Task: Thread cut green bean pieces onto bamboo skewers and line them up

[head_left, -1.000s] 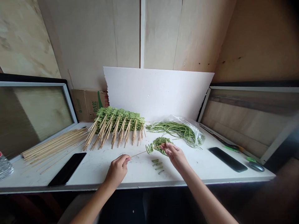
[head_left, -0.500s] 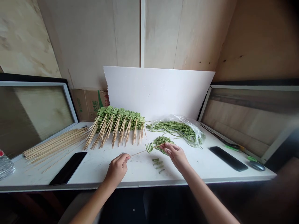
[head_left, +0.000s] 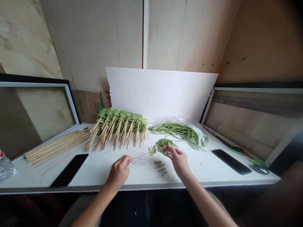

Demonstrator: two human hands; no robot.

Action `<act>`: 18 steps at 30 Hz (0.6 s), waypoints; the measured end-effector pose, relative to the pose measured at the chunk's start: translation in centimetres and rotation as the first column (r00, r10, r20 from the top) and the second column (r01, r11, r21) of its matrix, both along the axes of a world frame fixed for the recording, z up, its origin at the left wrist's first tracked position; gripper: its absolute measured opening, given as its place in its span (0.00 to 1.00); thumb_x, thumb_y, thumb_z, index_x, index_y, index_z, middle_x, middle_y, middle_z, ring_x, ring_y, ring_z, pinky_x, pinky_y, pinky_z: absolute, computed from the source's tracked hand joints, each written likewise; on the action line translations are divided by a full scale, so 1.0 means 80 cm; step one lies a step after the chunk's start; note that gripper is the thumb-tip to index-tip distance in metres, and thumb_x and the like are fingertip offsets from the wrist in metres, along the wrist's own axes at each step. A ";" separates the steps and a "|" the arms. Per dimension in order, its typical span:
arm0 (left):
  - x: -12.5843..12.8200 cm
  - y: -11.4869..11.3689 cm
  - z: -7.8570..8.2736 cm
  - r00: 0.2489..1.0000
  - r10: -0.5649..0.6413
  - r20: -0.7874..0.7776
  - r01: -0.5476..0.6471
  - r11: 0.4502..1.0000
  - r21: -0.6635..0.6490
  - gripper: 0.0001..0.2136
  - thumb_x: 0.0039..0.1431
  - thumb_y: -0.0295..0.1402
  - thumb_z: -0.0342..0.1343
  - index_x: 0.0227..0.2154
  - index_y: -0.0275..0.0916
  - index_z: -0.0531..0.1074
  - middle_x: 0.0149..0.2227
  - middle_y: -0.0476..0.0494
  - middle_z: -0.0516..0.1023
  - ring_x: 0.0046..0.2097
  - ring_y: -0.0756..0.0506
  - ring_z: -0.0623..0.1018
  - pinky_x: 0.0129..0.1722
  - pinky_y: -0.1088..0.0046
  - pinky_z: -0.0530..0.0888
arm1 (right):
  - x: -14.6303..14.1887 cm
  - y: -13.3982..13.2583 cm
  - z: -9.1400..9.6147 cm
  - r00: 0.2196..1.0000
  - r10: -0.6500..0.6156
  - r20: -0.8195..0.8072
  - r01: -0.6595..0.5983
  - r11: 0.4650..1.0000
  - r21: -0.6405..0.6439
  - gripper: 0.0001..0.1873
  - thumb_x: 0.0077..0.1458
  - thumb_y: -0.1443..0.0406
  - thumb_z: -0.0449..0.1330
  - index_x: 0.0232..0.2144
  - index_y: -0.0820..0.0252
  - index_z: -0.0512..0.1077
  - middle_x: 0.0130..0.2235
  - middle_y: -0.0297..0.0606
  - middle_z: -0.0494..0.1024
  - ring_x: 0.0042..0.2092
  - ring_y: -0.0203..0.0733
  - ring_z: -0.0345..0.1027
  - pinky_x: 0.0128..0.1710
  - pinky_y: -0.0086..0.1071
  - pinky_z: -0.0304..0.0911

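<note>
A thin wooden skewer runs at a slight upward slant between my two hands. My left hand is closed around its lower end. Several short green bean pieces are threaded crosswise on it, nearer the right side. The fingertips of my right hand pinch the skewer's other end; whether a bean piece is also between them cannot be made out. Just behind that hand lies a heap of cut bean pieces, partly hidden by the fingers. A short row of bean pieces rests on the white table below the skewer.
Stacked bean skewers stand at the back left, beside a bundle of bare skewers. Long beans lie in a clear plastic bag. A black phone, a dark slab and a computer mouse lie near the sides.
Both hands keep their grip on the skewer and have barely moved. The threaded bean pieces have shifted slightly right and changed their tilt and spacing.
</note>
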State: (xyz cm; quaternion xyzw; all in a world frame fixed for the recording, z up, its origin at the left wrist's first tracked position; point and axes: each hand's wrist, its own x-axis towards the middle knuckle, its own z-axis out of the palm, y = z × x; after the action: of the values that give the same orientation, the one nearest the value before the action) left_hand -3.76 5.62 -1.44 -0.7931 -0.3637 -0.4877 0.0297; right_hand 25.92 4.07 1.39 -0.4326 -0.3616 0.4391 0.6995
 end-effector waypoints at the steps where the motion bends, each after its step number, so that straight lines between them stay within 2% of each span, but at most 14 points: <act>1: 0.001 0.000 0.001 1.000 0.003 -0.003 -0.003 1.000 0.000 0.12 0.63 0.19 0.45 0.34 0.42 0.70 0.31 0.47 0.80 0.35 0.46 0.83 0.35 0.73 0.77 | -0.002 -0.001 0.000 1.000 -0.008 -0.002 0.008 1.000 0.003 0.20 0.48 0.49 0.73 0.35 0.59 0.82 0.41 0.47 0.86 0.48 0.55 0.80 0.44 0.41 0.75; 12: -0.002 0.001 -0.001 1.000 -0.011 -0.008 0.011 1.000 -0.014 0.15 0.59 0.16 0.44 0.34 0.42 0.71 0.30 0.47 0.80 0.35 0.47 0.83 0.34 0.75 0.76 | -0.015 -0.010 0.005 0.999 0.005 0.049 -0.008 0.998 0.069 0.18 0.53 0.50 0.70 0.37 0.58 0.83 0.44 0.45 0.85 0.49 0.53 0.79 0.53 0.45 0.73; 15: 0.003 -0.003 0.000 1.000 -0.022 -0.009 0.022 1.000 0.000 0.15 0.59 0.16 0.45 0.34 0.41 0.72 0.30 0.47 0.80 0.34 0.47 0.82 0.34 0.75 0.76 | -0.028 -0.012 -0.001 0.999 0.005 0.044 -0.009 0.997 0.082 0.18 0.51 0.51 0.72 0.36 0.58 0.83 0.43 0.44 0.85 0.51 0.54 0.77 0.55 0.46 0.73; 18: 0.010 -0.009 0.000 0.999 -0.043 -0.008 0.044 0.999 0.008 0.14 0.63 0.18 0.45 0.35 0.41 0.72 0.30 0.46 0.80 0.33 0.47 0.82 0.35 0.75 0.76 | -0.044 -0.014 -0.012 1.000 0.005 0.010 -0.006 0.999 0.047 0.17 0.48 0.51 0.74 0.33 0.58 0.83 0.39 0.42 0.85 0.49 0.52 0.78 0.53 0.46 0.75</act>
State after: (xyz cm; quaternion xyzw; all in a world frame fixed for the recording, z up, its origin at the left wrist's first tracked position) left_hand -2.93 4.92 -1.43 -0.8026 -0.3442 -0.4867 0.0237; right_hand 22.40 2.96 0.41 -0.4173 -0.3766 0.4301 0.7064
